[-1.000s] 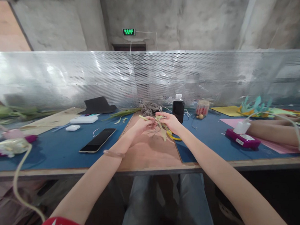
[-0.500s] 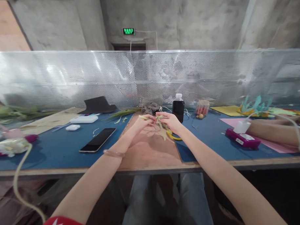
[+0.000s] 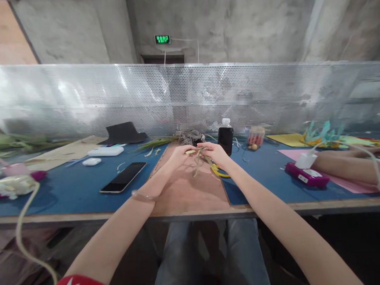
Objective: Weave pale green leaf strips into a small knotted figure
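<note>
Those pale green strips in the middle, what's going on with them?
A person's left hand and right hand are close together over the brown surface, both holding pale green strips, some dangling. A phone lies on the blue surface to the left. Off to the right, a co-worker's arm is over pink paper.

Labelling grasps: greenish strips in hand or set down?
In hand: greenish strips trail from between the left hand and right hand; whether ends touch the board, cannot tell.
</note>
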`<state>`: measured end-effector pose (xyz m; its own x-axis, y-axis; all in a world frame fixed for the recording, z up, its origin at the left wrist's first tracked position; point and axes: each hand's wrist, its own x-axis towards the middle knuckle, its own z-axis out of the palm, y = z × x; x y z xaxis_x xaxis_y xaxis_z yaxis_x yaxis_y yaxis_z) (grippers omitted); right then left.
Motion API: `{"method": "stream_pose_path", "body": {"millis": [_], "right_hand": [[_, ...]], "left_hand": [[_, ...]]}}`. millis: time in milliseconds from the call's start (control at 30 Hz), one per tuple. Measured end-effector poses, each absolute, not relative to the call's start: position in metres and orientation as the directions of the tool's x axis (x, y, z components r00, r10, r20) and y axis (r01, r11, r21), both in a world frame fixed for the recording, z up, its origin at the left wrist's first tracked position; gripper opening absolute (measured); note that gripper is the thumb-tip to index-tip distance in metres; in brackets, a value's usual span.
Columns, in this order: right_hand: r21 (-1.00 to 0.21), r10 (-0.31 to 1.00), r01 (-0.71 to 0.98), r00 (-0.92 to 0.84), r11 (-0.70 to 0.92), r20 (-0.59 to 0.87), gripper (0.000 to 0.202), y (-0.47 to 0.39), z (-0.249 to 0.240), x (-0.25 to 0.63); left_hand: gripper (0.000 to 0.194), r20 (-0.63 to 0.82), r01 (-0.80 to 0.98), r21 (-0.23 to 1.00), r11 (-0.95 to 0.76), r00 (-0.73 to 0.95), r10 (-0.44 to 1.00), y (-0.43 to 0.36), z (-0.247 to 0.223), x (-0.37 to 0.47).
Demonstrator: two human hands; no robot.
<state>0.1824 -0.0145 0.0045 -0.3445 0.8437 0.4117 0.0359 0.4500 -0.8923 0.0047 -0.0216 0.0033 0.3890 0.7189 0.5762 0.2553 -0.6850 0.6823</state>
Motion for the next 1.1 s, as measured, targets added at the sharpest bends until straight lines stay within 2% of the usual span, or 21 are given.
{"method": "stream_pose_path", "body": {"millis": [467, 767, 1100], "right_hand": [[-0.85, 0.805, 0.059, -0.361, 0.524, 0.471, 0.021, -0.0179, 0.0085, 0.1828], [-0.848, 0.793, 0.057, -0.391, 0.527, 0.466, 0.021, -0.0169, 0.0069, 0.1832], [-0.829, 0.765, 0.053, -0.422, 0.557, 0.487, 0.023, -0.0161, 0.0067, 0.1846]], "left_hand": [[0.018, 0.454, 0.102, 0.828, -0.551, 0.454, 0.766, -0.0225, 0.0012, 0.0091], [0.013, 0.427, 0.055, 0.86, -0.507, 0.467, 0.774, -0.0193, -0.0018, 0.006], [0.013, 0.408, 0.029, 0.89, -0.454, 0.392, 0.824, -0.0192, -0.0006, 0.0081]]}}
